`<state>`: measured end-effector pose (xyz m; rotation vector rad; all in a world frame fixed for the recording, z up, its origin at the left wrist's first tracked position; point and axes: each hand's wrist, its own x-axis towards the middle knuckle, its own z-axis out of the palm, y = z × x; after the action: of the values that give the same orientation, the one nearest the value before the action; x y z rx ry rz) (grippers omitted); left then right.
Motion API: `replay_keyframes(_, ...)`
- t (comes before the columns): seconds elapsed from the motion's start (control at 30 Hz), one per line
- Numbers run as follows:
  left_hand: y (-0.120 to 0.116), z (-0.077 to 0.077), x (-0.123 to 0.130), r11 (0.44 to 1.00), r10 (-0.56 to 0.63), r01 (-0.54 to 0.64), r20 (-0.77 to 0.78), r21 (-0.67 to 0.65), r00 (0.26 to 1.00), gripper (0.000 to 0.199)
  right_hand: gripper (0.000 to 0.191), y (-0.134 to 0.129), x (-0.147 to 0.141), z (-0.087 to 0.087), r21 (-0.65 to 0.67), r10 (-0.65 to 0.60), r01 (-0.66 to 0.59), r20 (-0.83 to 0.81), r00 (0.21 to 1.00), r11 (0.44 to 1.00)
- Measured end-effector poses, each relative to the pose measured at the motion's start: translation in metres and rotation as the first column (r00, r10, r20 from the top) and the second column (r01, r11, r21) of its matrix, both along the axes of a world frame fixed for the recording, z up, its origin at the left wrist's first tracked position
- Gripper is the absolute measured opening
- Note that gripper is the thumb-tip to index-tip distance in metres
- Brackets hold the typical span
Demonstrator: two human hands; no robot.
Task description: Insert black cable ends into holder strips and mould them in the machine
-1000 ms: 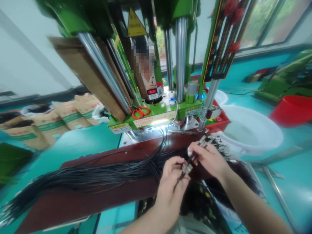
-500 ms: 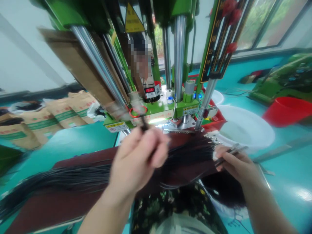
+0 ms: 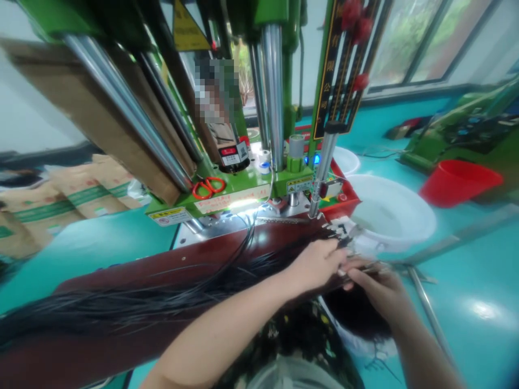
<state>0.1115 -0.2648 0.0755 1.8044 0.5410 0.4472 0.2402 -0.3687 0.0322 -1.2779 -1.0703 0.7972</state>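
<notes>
My left hand [image 3: 318,266] reaches across to the right, its fingers closed at the white-tipped ends of the black cables [image 3: 279,259]. What exactly it pinches is too small and blurred to name. Right beside it, my right hand [image 3: 381,286] is closed around a slim metal tool [image 3: 367,266], mostly hidden by the fingers. The two hands nearly touch. A long bundle of black cables [image 3: 133,302] lies along the dark red tabletop [image 3: 81,356]. Several cables [image 3: 247,235] run from it to the lit opening of the green press [image 3: 259,186].
Orange-handled scissors [image 3: 208,188] lie on the press ledge. At the right stand a white basin [image 3: 405,221], a red bucket [image 3: 458,183] and a red control box [image 3: 344,194]. A white-lined container [image 3: 365,346] with dark contents sits below my right hand. Paper sacks [image 3: 73,189] stand at left.
My left hand has moved right and down, from in front of the press to the cable ends beside my right hand. The camera view has shifted, and the cables at the press opening now show.
</notes>
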Motion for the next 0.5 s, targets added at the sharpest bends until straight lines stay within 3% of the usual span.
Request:
replay_keyframes(0.1, -0.001, -0.022, -0.004, 0.995, 0.025, -0.025, -0.002, -0.098, 1.0, 0.029, 0.017, 0.001, -0.003, 0.003, -0.035, -0.009, 0.012, 0.096, 0.995, 0.999)
replay_keyframes(0.2, 0.001, -0.021, -0.009, 0.917, 0.121, -0.082, 0.075, -0.391, 0.99, 0.028, 0.017, 0.0, -0.004, 0.001, -0.056, -0.064, 0.067, 0.06, 0.996, 0.996)
replay_keyframes(0.3, 0.012, 0.014, -0.036, 0.818, 0.276, -0.094, 0.244, -0.568, 0.93, 0.026, 0.015, -0.003, 0.002, -0.005, -0.082, -0.162, 0.159, -0.04, 0.986, 0.984)
replay_keyframes(0.37, 0.019, 0.05, -0.068, 0.846, 0.336, -0.117, 0.35, -0.52, 0.875, 0.024, 0.013, -0.005, 0.006, -0.007, -0.081, -0.216, 0.207, -0.138, 0.967, 0.975)
replay_keyframes(0.47, 0.022, 0.102, -0.118, 0.928, 0.332, -0.203, 0.444, -0.312, 0.832, 0.017, 0.012, -0.007, 0.005, -0.007, -0.056, -0.246, 0.24, -0.318, 0.916, 0.969)
replay_keyframes(0.5, 0.021, 0.113, -0.129, 0.915, 0.386, -0.266, 0.468, -0.304, 0.795, 0.019, 0.012, -0.009, 0.002, -0.005, -0.042, -0.261, 0.264, -0.365, 0.894, 0.964)
